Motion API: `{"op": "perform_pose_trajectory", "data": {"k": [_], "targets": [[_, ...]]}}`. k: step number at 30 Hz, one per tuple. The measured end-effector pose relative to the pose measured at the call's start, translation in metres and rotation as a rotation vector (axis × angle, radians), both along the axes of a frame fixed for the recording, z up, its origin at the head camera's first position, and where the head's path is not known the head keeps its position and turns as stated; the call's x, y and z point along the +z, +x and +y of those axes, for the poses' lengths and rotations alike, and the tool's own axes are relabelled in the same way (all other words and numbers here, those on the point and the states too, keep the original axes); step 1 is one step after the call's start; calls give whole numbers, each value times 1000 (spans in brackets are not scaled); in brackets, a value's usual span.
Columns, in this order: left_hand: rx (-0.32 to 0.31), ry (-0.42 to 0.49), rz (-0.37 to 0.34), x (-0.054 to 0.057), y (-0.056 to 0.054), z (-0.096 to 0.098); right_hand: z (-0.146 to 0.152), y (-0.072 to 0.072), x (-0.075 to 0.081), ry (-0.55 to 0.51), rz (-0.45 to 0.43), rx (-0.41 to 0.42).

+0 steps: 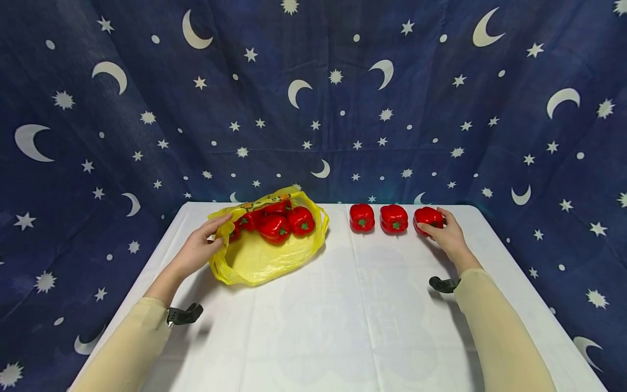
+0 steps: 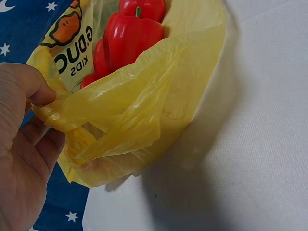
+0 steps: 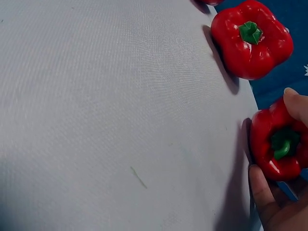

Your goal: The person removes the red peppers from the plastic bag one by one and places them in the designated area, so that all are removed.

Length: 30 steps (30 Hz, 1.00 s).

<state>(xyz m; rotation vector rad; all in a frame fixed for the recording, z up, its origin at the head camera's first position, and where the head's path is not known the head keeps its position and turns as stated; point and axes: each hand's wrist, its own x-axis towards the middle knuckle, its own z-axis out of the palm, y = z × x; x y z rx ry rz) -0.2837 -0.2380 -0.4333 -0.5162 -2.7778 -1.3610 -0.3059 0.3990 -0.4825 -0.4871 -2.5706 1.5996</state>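
At the table's back left lies a yellow plastic bag, its mouth spread toward me, with several red bell peppers inside. My left hand pinches the bag's left edge; in the left wrist view the thumb and fingers grip the bunched plastic. Over at the back right, my right hand holds a red bell pepper between thumb and fingers, green stem toward the right wrist camera. Two more bell peppers, one in the middle and one at the left, stand beside it in a row.
A white cloth covers the table. Behind it and along both sides hangs a dark blue curtain with moons and stars. Each wrist wears a black strap, one at the left and one at the right.
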Motion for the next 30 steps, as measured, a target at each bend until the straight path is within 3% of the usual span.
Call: {"op": "perform_pose_trajectory", "data": {"k": [10, 14, 22, 26, 30], "targets": [[3, -12, 11, -1, -1, -3, 1, 9, 12, 20, 24, -58], [-7, 5, 0, 1, -1, -2, 8, 15, 19, 107, 53, -78], [-19, 28, 6, 0, -4, 1, -2, 26, 40, 222, 206, -84], [-18, 25, 13, -2, -5, 1, -28, 30, 54, 226, 319, -28], [-14, 27, 19, -3, -4, -1, -60, 28, 61, 237, 419, 104]]}}
